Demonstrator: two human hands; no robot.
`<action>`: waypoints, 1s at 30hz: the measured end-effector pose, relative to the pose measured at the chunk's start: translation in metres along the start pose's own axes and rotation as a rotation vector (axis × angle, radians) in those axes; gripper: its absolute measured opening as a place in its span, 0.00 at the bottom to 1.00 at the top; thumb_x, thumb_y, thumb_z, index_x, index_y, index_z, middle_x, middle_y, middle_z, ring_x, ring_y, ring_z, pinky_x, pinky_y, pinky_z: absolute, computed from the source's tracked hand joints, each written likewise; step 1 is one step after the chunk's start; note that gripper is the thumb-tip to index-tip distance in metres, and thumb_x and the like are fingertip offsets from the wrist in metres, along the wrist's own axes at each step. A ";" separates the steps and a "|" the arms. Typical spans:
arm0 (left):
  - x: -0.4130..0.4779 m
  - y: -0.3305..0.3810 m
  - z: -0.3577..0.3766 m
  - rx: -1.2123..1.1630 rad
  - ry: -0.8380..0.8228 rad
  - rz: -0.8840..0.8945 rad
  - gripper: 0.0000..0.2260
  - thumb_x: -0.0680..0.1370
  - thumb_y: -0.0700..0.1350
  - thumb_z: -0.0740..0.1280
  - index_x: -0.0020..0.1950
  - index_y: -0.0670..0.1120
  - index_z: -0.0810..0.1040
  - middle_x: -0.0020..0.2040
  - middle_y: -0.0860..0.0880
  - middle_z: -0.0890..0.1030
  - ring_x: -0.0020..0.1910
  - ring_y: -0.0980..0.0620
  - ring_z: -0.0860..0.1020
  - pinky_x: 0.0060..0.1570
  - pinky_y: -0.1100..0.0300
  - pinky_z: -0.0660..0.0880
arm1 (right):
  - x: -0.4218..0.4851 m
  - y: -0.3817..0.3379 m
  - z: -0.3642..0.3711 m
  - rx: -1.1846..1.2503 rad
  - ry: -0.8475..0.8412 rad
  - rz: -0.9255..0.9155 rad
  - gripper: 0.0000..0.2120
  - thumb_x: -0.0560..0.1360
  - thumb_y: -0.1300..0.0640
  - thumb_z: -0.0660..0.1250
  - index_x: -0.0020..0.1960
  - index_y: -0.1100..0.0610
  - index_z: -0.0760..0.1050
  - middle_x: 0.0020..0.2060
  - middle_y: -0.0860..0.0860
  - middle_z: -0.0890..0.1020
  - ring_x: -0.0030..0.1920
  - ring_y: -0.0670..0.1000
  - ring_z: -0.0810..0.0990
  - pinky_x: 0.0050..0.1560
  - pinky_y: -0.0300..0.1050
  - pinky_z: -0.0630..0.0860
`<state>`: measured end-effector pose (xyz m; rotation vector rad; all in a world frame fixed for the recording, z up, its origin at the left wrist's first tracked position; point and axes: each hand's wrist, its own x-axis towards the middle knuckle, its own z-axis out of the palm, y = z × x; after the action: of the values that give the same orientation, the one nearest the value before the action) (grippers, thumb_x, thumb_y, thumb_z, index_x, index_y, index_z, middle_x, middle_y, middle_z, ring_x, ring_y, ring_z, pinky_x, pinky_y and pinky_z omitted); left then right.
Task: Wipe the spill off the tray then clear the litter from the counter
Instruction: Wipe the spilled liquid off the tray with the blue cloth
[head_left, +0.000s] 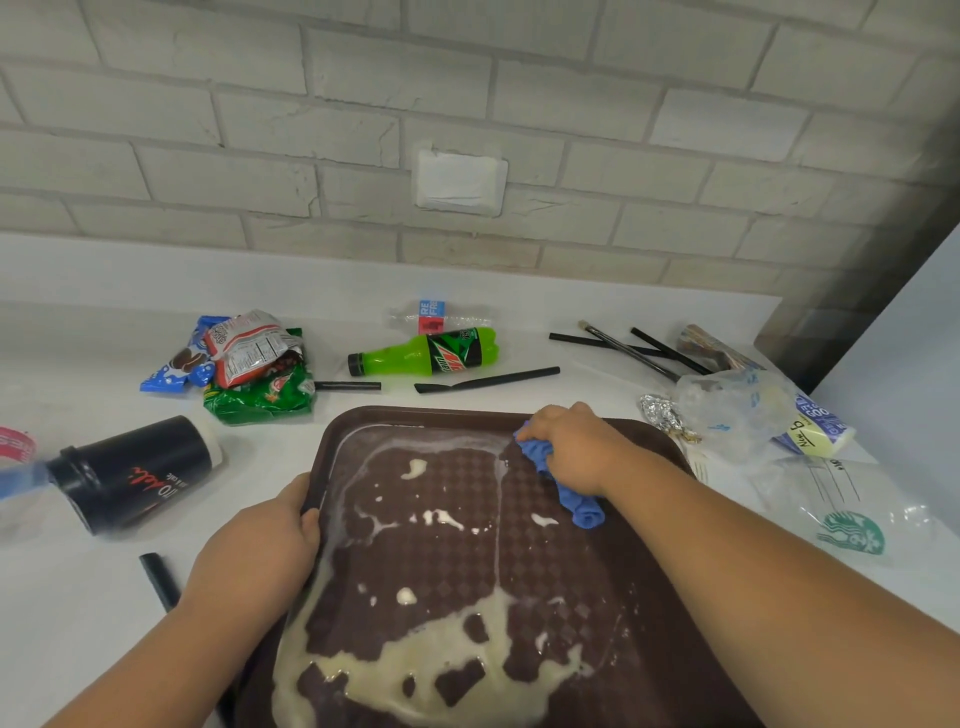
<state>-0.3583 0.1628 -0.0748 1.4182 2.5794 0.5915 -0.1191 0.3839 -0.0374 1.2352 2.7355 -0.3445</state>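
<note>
While right hand (576, 449) half-covers cloth (584, 512), tray (415, 413) runs off-frame.

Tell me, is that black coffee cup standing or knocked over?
Knocked over: the black coffee cup lies on its side on the counter, its black lid pointing left.

two bare forearms (753, 561), smooth, uncovered right to the frame's edge, swollen broad near the bottom by the wide lens. bare left hand (260, 540), with a wide smooth back and a short rounded thumb. bare right hand (571, 452), with low knuckle bumps along the top, tapered into a narrow wrist. nails too small to tell.
</note>
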 end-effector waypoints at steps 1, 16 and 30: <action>0.000 0.000 0.000 0.002 0.000 -0.004 0.12 0.80 0.48 0.55 0.63 0.52 0.69 0.47 0.48 0.81 0.40 0.50 0.70 0.39 0.57 0.68 | -0.002 -0.004 0.003 0.004 -0.028 -0.048 0.26 0.75 0.69 0.60 0.69 0.48 0.72 0.68 0.46 0.69 0.62 0.54 0.65 0.66 0.47 0.66; 0.001 -0.001 0.001 0.018 -0.008 -0.010 0.13 0.80 0.49 0.56 0.64 0.51 0.69 0.47 0.47 0.81 0.40 0.50 0.70 0.40 0.57 0.70 | -0.023 -0.014 -0.002 0.183 -0.160 -0.194 0.25 0.71 0.71 0.61 0.59 0.47 0.80 0.63 0.44 0.75 0.59 0.50 0.70 0.62 0.44 0.70; 0.002 0.001 0.002 0.037 -0.011 -0.017 0.12 0.80 0.48 0.55 0.63 0.52 0.69 0.47 0.46 0.82 0.39 0.48 0.70 0.38 0.56 0.67 | -0.038 -0.015 -0.019 0.217 -0.253 -0.127 0.24 0.65 0.71 0.60 0.48 0.49 0.85 0.53 0.43 0.82 0.48 0.46 0.80 0.46 0.37 0.77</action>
<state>-0.3579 0.1652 -0.0761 1.4054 2.6044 0.5356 -0.1055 0.3513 -0.0091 0.9826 2.6146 -0.7721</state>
